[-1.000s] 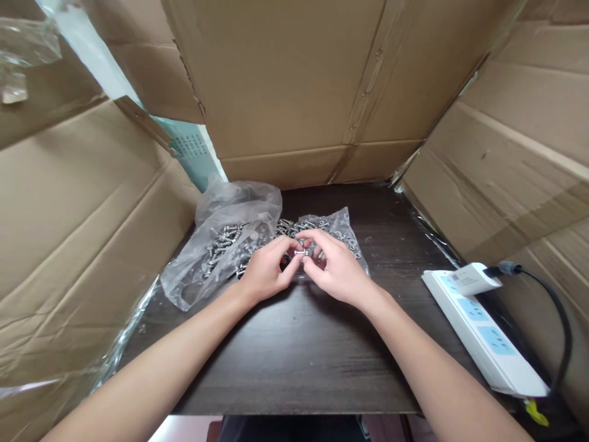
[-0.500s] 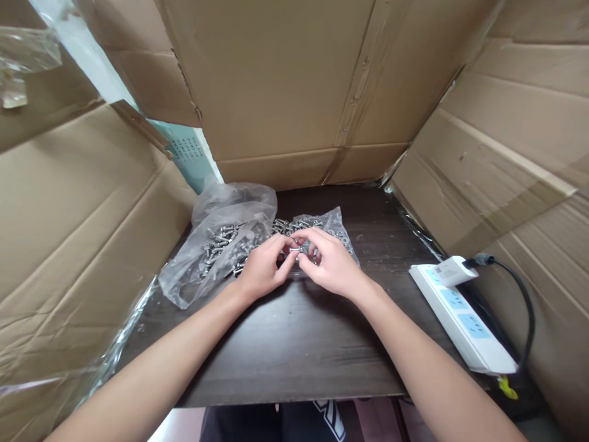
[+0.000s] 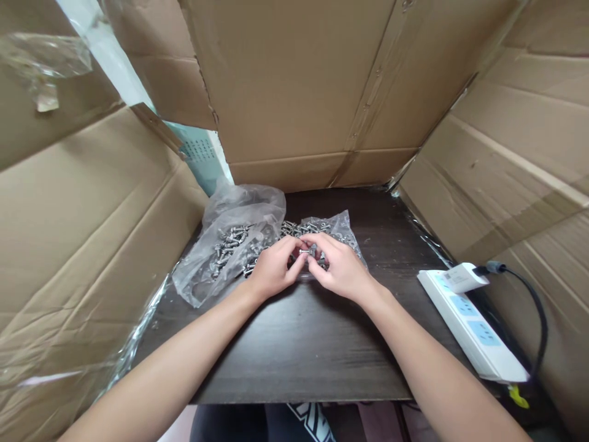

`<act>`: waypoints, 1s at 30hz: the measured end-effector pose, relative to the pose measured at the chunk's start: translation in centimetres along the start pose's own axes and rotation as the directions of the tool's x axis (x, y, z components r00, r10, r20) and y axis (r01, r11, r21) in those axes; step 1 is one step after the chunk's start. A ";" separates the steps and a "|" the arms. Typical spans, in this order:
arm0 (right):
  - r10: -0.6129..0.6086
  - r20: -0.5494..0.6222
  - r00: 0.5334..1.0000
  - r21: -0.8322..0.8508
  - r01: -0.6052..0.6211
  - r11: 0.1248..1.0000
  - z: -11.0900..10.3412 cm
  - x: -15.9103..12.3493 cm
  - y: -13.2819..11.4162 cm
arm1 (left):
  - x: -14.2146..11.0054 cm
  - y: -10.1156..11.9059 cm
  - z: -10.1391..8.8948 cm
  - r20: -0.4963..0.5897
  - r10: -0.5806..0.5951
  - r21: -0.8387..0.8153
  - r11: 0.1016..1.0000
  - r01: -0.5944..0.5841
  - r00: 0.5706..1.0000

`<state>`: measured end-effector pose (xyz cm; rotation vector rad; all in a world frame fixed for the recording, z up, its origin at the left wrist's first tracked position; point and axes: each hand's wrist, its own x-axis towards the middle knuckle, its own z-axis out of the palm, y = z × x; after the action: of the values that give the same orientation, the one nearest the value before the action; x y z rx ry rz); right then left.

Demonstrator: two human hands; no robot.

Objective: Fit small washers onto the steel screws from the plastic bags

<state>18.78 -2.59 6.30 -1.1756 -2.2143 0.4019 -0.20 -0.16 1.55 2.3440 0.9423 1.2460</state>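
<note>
Between my two hands lies a small metal bolt (image 3: 305,251), held roughly level above the table. My left hand (image 3: 279,265) pinches its left end between thumb and fingers. The thumb and fingers of my right hand (image 3: 337,264) close around its right end; whether a nut or washer sits there is too small to tell. Behind my hands, many loose bolts (image 3: 291,229) are heaped on a clear plastic sheet or bag (image 3: 343,222). More bolts (image 3: 230,245) show in a larger clear plastic bag (image 3: 193,288) left of my left hand.
Cardboard walls (image 3: 299,92) enclose the dark table (image 3: 294,350) at the back and both sides. On the right lies a white power strip (image 3: 473,328) with a plugged-in white adapter (image 3: 464,278) and a black cable (image 3: 538,301). A yellow bit (image 3: 518,396) lies beside the strip.
The view has shifted slightly, so everything sits a little further right. Both hands keep their hold on the bolt, with only small finger movement.
</note>
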 end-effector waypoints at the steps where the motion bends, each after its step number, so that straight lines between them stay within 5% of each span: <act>1: -0.006 -0.001 1.000 -0.015 0.006 1.000 0.0 0.0 0.0 | 0.0 -0.1 0.0 0.001 -0.002 0.001 1.000 0.002 1.000; 8: -0.014 -0.016 1.000 -0.076 0.012 0.997 0.4 -0.1 0.2 | -0.1 -0.3 0.1 -0.003 -0.010 0.011 1.000 0.010 1.000; 20: 0.135 0.052 0.990 0.077 -0.139 0.987 -0.1 0.1 0.1 | 0.2 0.1 -0.3 0.014 0.010 -0.010 1.000 -0.010 1.000; 30: 0.101 0.009 0.995 0.167 -0.101 0.981 0.1 0.1 0.4 | 0.4 0.5 -0.5 0.009 0.041 0.026 0.999 -0.041 0.999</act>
<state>18.94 -2.31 6.05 -1.1987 -2.0813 0.6176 -0.21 -0.20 2.33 2.3987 0.9179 1.2460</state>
